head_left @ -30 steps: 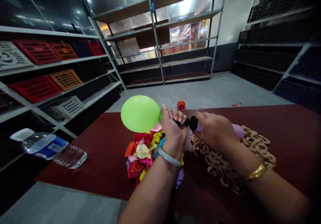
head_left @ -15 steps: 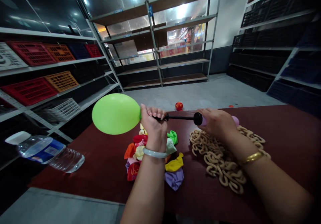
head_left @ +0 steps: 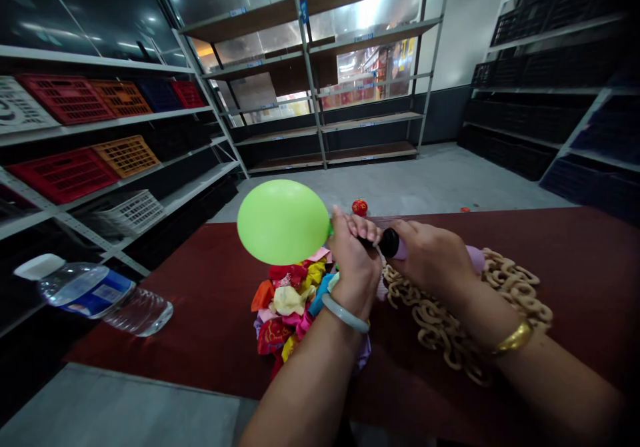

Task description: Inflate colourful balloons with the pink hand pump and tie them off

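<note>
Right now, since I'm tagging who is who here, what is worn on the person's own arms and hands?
The left hand and right hand are bare, without gloves, and no sleeves show on either arm. A smooth, pale grey-green bangle circles the left wrist, and a shiny gold bangle circles the right. No rings or watch can be made out.

The balloon (head_left: 283, 221) is smooth green rubber, stretched taut, with a soft sheen. The pump (head_left: 391, 243) is plastic: a glossy black cap on a matt lilac barrel. The pile (head_left: 285, 300) of limp balloons is dull, wrinkled rubber. The chain (head_left: 450, 337) is smooth beige plastic. The bench (head_left: 200, 293) top is matt dark red. The bottle (head_left: 100, 295) is clear, glossy, ribbed plastic. The pale bangle (head_left: 345, 313) looks like polished stone, the gold bangle (head_left: 513, 340) like bright metal. The shelves (head_left: 311, 73) have painted metal frames and wooden boards; the crates (head_left: 65, 173) are latticed plastic; the floor (head_left: 440, 180) is matt grey concrete
</note>
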The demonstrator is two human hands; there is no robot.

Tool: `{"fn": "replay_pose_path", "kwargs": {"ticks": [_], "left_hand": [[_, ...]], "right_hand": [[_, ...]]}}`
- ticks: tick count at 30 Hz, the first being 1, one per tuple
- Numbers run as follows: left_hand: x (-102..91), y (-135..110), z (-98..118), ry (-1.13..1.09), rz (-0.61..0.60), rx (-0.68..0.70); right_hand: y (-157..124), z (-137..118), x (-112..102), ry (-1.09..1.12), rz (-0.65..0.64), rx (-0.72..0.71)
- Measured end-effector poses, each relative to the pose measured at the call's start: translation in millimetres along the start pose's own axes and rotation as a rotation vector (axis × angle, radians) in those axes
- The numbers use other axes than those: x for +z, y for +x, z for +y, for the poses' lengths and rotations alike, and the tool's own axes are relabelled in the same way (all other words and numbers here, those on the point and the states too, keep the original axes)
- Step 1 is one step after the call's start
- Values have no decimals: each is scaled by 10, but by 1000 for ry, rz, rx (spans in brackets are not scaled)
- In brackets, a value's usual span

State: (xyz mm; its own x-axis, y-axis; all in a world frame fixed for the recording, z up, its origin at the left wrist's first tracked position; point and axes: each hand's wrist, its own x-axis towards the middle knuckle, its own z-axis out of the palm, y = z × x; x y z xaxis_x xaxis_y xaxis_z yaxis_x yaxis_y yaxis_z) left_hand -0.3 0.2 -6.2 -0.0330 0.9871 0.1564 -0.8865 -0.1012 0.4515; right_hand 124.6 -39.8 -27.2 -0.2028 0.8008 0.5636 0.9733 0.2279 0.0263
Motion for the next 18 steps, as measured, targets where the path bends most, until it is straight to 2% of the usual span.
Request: {"fn": "replay_pose_path", "kwargs": {"ticks": [3,6,9,15,18], "left_hand": [[25,-63,-51,-9,-13,-9],[63,-78,23,1,-3,22],[73,-22,185,14,25,50],[-4,177,626,-17,80,165],[-38,217,736,-44,82,200]], "right_hand": [[1,-28,-11,12,10,-4],[16,-29,0,54,47,-28],[38,44,59,83,69,-63],[61,397,170,-7,127,-77],[50,496,161,-34,164,-73]]}}
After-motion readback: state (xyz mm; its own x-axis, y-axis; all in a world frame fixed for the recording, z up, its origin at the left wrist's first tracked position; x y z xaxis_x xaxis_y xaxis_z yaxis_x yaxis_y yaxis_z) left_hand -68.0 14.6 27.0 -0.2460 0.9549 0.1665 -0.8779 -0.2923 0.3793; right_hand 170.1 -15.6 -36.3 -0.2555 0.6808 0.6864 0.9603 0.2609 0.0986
